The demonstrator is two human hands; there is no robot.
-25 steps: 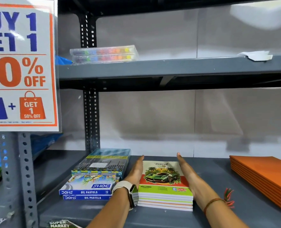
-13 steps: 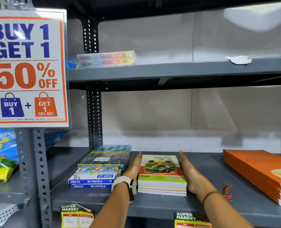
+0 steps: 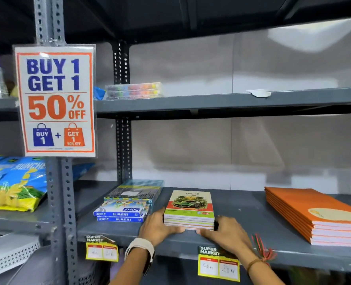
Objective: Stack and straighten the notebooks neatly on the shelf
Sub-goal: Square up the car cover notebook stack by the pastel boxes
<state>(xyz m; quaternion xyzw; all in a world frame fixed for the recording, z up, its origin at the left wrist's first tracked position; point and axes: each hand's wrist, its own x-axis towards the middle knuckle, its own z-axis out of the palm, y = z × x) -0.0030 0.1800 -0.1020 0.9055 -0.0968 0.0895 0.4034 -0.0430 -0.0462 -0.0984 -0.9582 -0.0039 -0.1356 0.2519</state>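
A small stack of notebooks (image 3: 190, 210) with a green car on the top cover lies squared on the grey shelf (image 3: 252, 214). My left hand (image 3: 157, 228) is at the stack's near left corner, fingers laid along its front edge. At the near right corner rests my right hand (image 3: 226, 233), its fingertips against the same front edge. Both hands press on the stack without lifting it. A second stack of larger orange notebooks (image 3: 322, 214) lies at the right end of the shelf, slightly fanned.
Oil pastel boxes (image 3: 121, 214) and a pencil box (image 3: 135, 191) lie left of the stack. Price tags (image 3: 218, 266) hang from the shelf's front lip. A sale sign (image 3: 55, 101) hangs on the upright post. Snack bags (image 3: 14, 184) fill the left bay.
My hands have slid from the stack's left and right sides back to its front corners. The camera has pulled back and up.
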